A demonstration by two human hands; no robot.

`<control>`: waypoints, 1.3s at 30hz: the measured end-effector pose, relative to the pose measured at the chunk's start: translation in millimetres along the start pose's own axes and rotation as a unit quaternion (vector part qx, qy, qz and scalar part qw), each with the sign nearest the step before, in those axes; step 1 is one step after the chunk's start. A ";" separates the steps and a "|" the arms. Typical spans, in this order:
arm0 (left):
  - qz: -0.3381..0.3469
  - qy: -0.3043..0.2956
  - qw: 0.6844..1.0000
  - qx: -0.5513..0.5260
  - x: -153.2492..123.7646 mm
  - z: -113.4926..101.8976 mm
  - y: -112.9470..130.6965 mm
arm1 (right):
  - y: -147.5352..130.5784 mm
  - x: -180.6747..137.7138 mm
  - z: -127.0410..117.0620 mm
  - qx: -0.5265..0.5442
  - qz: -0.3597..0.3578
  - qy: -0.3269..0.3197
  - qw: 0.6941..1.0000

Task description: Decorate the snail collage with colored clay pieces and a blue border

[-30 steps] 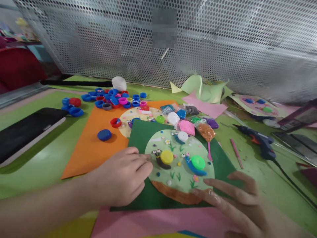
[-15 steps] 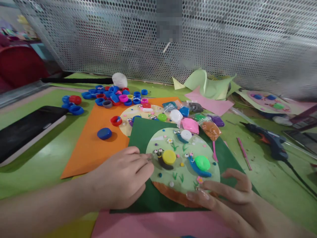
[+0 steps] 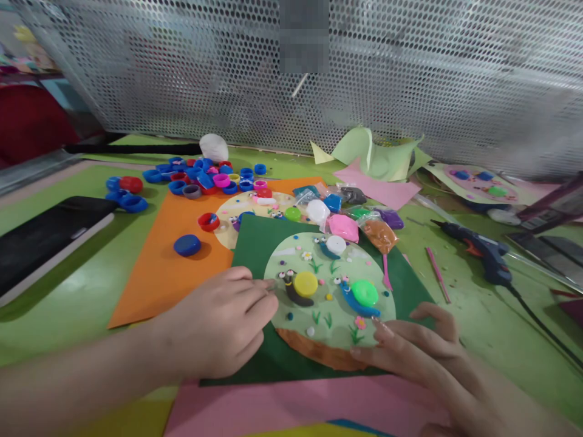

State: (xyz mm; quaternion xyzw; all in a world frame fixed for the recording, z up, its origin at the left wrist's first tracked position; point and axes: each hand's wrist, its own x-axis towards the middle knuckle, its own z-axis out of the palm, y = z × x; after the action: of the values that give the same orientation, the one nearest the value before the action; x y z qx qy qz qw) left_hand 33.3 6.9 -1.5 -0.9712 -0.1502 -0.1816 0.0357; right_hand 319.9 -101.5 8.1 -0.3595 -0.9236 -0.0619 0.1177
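A pale green paper disc (image 3: 291, 255) lies on dark green card (image 3: 250, 243). It carries clay snails with bottle-cap shells: a yellow cap (image 3: 305, 283), a bright green cap (image 3: 365, 294) and a white cap (image 3: 336, 245). Brown clay (image 3: 314, 350) edges the bottom. My left hand (image 3: 228, 321) rests at the disc's left edge, fingers curled together; whatever they pinch, if anything, is hidden. With fingers apart, my right hand (image 3: 423, 346) touches the lower right of the disc, near a pink clay flower (image 3: 360, 322) and the brown strip. It holds nothing visible.
A heap of bottle caps (image 3: 204, 176) sits behind, with a blue cap (image 3: 187, 245) on orange card (image 3: 155, 273). Bagged clay (image 3: 344, 227) lies behind the disc. A glue gun (image 3: 483, 246) is at right, a phone (image 3: 50, 243) at left. A perforated metal panel (image 3: 204, 73) stands behind.
My right hand's fingers have shifted off the pink flower, uncovering the green clay grass below it. My left hand keeps its place at the disc's edge. The whole view has shifted slightly.
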 end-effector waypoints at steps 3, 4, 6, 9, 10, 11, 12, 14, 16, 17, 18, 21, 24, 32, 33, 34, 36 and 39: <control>0.001 -0.001 1.000 0.001 -1.1 0.4 -0.1 | -1.9 2.5 -1.1 0.000 0.018 0.011 1.000; 0.001 -0.002 1.000 0.002 -1.4 0.4 -0.1 | -2.6 3.3 -1.0 -0.003 0.020 0.012 1.000; 0.001 0.000 1.000 0.005 -1.7 0.0 0.1 | -3.9 5.1 -0.5 -0.011 0.014 0.010 1.000; 0.000 0.000 1.000 0.009 -1.9 -0.9 0.3 | -5.0 6.0 0.4 -0.011 0.002 0.000 1.000; 0.000 0.001 1.000 0.009 -2.0 -1.1 0.3 | -5.0 5.3 0.6 -0.010 0.001 0.002 1.000; 0.000 0.000 1.000 0.008 -2.0 -1.2 0.2 | -4.9 4.2 0.7 -0.011 0.003 0.005 1.000; 0.001 -0.001 1.000 0.008 -2.1 -1.1 0.0 | -4.7 2.8 0.9 -0.014 0.006 0.008 1.000; 0.004 -0.002 1.000 0.009 -2.0 -0.6 -0.4 | -4.7 0.5 1.3 -0.022 0.009 0.015 1.000; 0.005 -0.002 1.000 0.011 -1.7 0.1 -0.6 | -5.6 0.6 1.9 -0.024 0.010 0.018 0.999; 0.005 -0.002 1.000 0.011 -1.4 0.4 -0.6 | -6.6 1.7 2.2 -0.022 0.009 0.019 1.000; 0.004 -0.003 1.000 0.011 -1.1 0.5 -0.5 | -7.7 3.4 2.6 -0.019 0.005 0.017 1.000; 0.006 -0.003 1.000 0.009 -0.5 0.5 -0.3 | -11.3 8.1 3.7 -0.011 -0.005 0.007 1.000; 0.011 -0.001 1.000 0.013 -0.8 0.3 -0.8 | -12.7 7.0 4.2 -0.012 -0.005 0.008 1.000; 0.006 -0.006 1.000 0.015 -2.0 0.5 -1.5 | -8.8 -5.0 0.6 -0.027 0.013 0.018 0.999; 0.003 -0.007 1.000 0.015 -2.2 0.2 -1.5 | -9.0 -3.7 0.4 -0.028 0.014 0.022 0.999; 0.002 -0.008 1.000 0.017 -2.4 -0.1 -1.4 | -9.5 -1.9 0.4 -0.024 0.015 0.026 0.999; 0.001 -0.009 1.000 0.022 -2.9 -0.4 -1.4 | -11.5 2.9 1.4 -0.010 0.013 0.026 1.000; 0.006 -0.007 1.000 0.022 -3.3 0.4 -1.7 | -15.9 9.3 4.7 0.013 0.010 0.001 1.000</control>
State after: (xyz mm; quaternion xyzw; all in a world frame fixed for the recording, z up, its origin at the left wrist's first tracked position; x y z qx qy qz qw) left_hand 30.0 7.7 -3.0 -0.9722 -0.1485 -0.1714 0.0575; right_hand 301.7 -106.2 5.5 -0.3666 -0.9208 -0.0488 0.1235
